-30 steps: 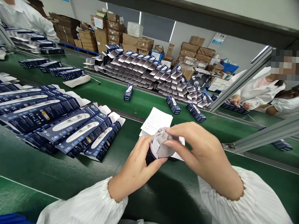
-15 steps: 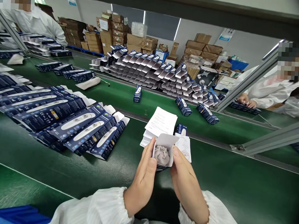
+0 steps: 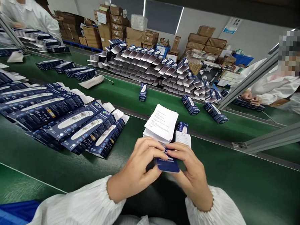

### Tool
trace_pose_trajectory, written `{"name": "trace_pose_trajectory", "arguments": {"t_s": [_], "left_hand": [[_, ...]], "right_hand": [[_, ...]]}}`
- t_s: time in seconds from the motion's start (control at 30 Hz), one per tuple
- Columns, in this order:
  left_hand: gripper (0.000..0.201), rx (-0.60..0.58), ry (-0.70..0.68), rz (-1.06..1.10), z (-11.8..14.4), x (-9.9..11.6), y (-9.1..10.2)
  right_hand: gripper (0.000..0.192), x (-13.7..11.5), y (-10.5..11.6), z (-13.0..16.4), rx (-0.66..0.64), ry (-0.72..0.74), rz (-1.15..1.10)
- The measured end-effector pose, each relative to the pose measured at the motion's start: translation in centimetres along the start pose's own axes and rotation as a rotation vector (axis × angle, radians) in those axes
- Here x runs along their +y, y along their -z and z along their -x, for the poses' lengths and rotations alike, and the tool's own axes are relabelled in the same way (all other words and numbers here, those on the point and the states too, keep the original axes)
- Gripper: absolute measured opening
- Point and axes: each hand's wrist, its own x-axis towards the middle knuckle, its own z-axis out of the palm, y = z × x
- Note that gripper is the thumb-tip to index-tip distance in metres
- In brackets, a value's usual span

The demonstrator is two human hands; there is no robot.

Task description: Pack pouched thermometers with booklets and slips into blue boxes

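A small dark blue box (image 3: pixel 167 163) sits low over the green table (image 3: pixel 236 184), pinched between the left hand (image 3: pixel 137 165) and right hand (image 3: pixel 189 171), fingers curled on its top edge. Just behind lies a stack of white leaflets (image 3: pixel 162 123); flat blue cartons (image 3: pixel 71 121) fan out at left.

hands (image 3: pixel 166 165) gripping blue box (image 3: pixel 167 163), green belt (image 3: pixel 236 184)

Small navy box (image 3: pixel 167 163): top end covered by fingertips (image 3: pixel 163 147) of both hands, print beyond them too small to read. Leaflet stack (image 3: pixel 161 124): near edge hidden behind the fingers, text illegible. Both sleeves cut off at the bottom edge.
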Motion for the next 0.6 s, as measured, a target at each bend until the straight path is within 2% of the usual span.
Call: {"name": "trace_pose_trajectory", "arguments": {"t_s": [0.07,0.17,0.23,0.33,0.43,0.5,0.6], "left_hand": [[0.033,-0.044,-0.142,-0.174,0.5,-0.8,0.8],[0.042,-0.028,-0.18,-0.234,1.3,-1.2,0.8],[0.041,0.017,-0.127,-0.168,1.6,-0.9,0.2],[0.032,0.102,0.02,0.038,1.4,0.0,-0.6],[0.02,0.107,0.11,0.108,1.0,0.6,-0.4],[0.018,0.071,0.044,-0.003,0.9,0.6,0.2],[0.024,0.012,-0.143,-0.264,1.1,0.2,1.0]], "right_hand": [[0.04,0.4,0.9,0.2,-0.104,0.068,0.084],[0.046,0.4,1.0,0.5,-0.087,0.126,0.165],[0.045,0.2,0.5,0.8,-0.034,0.126,0.186],[0.033,-0.4,0.0,1.0,-0.002,0.019,0.122],[0.023,-1.0,-0.1,1.0,0.008,-0.008,0.096],[0.024,-1.0,0.1,1.1,-0.034,0.076,0.14],[0.027,-0.8,0.6,1.0,-0.106,0.219,0.245]]}}
